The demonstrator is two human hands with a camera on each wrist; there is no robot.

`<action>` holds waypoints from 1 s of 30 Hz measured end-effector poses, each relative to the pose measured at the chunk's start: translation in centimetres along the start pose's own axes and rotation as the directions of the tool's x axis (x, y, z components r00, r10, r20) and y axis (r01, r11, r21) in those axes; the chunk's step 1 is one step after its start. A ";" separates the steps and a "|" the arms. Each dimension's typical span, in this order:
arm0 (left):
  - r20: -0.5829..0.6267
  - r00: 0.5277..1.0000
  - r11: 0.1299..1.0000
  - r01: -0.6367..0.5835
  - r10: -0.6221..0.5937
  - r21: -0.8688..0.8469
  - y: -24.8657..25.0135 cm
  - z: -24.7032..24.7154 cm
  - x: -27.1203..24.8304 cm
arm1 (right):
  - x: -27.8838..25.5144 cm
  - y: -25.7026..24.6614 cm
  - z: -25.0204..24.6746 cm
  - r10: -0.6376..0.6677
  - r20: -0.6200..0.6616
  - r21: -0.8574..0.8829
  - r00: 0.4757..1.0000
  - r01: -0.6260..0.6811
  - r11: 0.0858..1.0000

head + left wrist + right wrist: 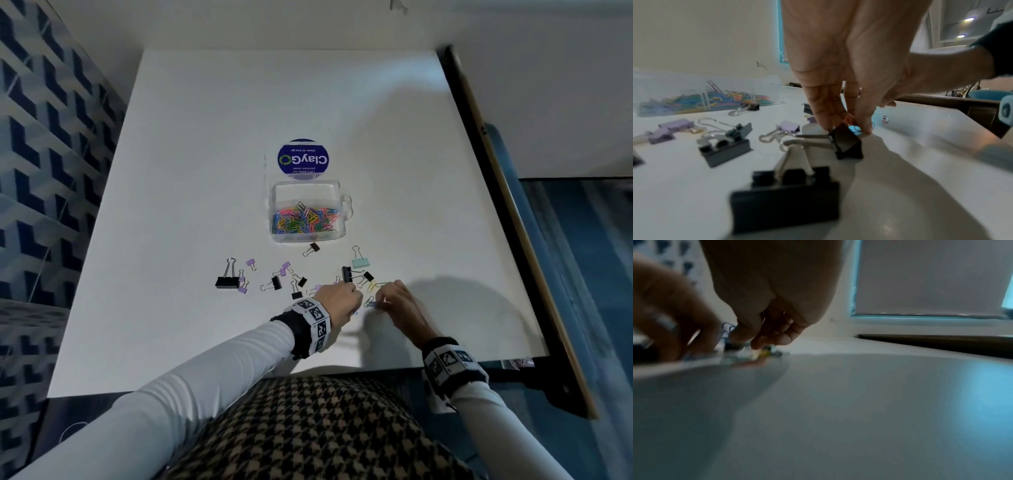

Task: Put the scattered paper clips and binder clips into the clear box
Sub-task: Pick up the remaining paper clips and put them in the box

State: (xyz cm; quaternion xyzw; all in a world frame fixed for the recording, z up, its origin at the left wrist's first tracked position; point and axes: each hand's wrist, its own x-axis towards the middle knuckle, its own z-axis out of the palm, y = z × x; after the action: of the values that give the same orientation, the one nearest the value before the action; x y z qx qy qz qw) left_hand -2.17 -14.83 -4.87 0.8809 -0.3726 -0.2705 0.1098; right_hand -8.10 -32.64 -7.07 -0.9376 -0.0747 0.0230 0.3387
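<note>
- Paper clips [305, 219] in mixed colours are already piled in the clear box [337, 205], which is sat open mid-tabletop [205, 137] with its lid [303, 159] flipped back on the far side.
- Binder clips are scattered on the near side of the box: a big black one [227, 281] off to the left, a mint one [360, 262] to the right, small purple ones [251, 263] and more black ones in between.
- A few loose paper clips [371, 286] can be seen lying between the two hands.
- Left hand [339, 301] is pointed down at the tabletop, and a small black binder clip [846, 142] is pinched between fingertips [824, 120] and thumb in the left wrist view.
- Right hand [400, 301] is lowered with fingers curled onto the loose paper clips just beside the left hand; what exactly is gripped can't be told, since the right wrist view is blurred.
</note>
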 end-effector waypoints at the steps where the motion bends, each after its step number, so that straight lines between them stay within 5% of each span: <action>1: -0.013 1.000 1.000 -0.007 0.007 -0.007 -0.2 -0.2 -0.2 | 0.1 0.1 -0.5 0.008 -0.049 0.037 0.999 -0.006 0.999; 7: -0.092 0.994 0.960 0.031 -0.058 -0.278 -1.1 -2.9 -1.3 | -1.4 2.1 -0.8 -0.149 0.080 -0.072 0.986 0.155 0.985; 12: -0.199 0.920 0.786 0.160 -0.338 -0.597 -5.6 -5.9 -3.6 | -1.3 3.2 0.4 -0.167 0.044 -0.099 0.985 0.171 0.980; 19: -0.284 0.777 0.703 0.266 -0.561 -0.660 -11.8 -10.3 -2.6 | -0.5 1.0 0.5 -0.175 0.064 -0.215 0.982 0.185 0.959; 23: -0.291 0.779 0.758 0.330 -0.555 -0.563 -12.9 -11.9 -0.2 | -0.3 -0.4 0.8 -0.160 0.132 -0.172 0.978 0.182 0.968; 27: -0.257 0.813 0.801 0.365 -0.523 -0.475 -13.1 -12.2 0.5 | 3.2 -2.5 0.1 0.002 0.068 0.138 0.998 -0.011 0.990; 30: -0.334 0.795 0.817 0.318 -0.506 -0.481 -12.7 -12.2 -0.1 | 8.4 -4.9 -0.8 0.330 0.033 0.395 0.943 -0.315 0.863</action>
State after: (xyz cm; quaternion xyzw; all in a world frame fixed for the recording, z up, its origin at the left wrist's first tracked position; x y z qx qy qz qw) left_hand 12.16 -6.03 0.25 0.9375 -0.0680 -0.1485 0.3074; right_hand -0.31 -28.11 -3.31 -0.8492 0.0955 0.0770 0.5135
